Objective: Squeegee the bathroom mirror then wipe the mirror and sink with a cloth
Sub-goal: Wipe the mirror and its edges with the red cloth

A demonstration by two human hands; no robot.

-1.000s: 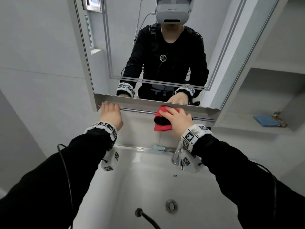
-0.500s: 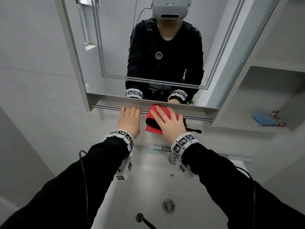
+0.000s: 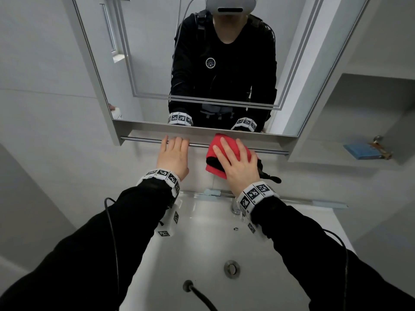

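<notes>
Right hand [image 3: 239, 163] laid flat at centre frame, fingers straight and slightly spread, pressing a red cloth [image 3: 221, 157] against the wall just under the mirror [image 3: 157, 63]; cloth folded, black on its inner side, upper edge overlapping the metal rail [image 3: 139, 139] that runs along the underside of the mirror cabinet; dark bit of material poking out to the right of the wrist, too unclear to name. Left hand [image 3: 174, 154] just left of the cloth, apart from it, fingers straight and close together, fingertips resting on the rail, nothing held. Both wrists wrapped in white bands with black square markers; black sleeves reaching down to the lower corners of the frame, a thin black cable along each. Mirror filling the upper centre, reflecting a person in black with a grey headset. White sink [image 3: 202, 243] in the lower centre, round drain [image 3: 232, 268] near the bottom, chrome tap [image 3: 235, 206] partly hidden behind the right wrist. Blue object [image 3: 359, 151] on a recessed shelf at the right edge, well apart from the hands.
</notes>
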